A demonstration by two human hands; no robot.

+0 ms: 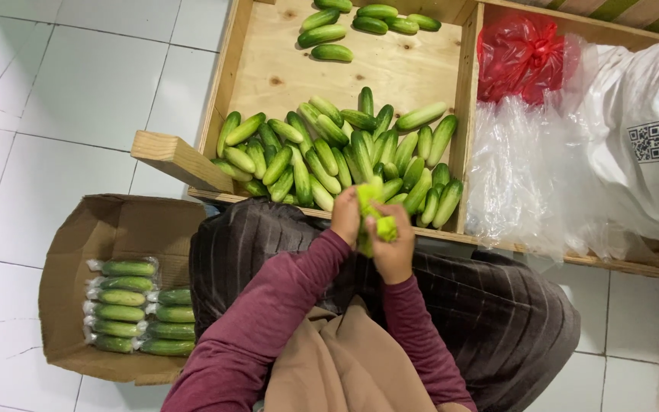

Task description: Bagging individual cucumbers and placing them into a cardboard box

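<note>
Both the left hand (345, 217) and right hand (392, 248) are clenched around a crumpled bright-green bundle (371, 214), soft and wrinkled, held just over the near edge of the plywood crate (268, 69). Smooth cucumbers (329, 156) heap against that near edge, bare board behind them. Wrapped cucumber packs (135, 309) lie in the cardboard box (108, 225) on the floor at left

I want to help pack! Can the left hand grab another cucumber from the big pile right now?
Probably not yet. The pile of cucumbers lies close ahead with nothing in between, but the left hand and right hand are both gripping a light green thing.
</note>
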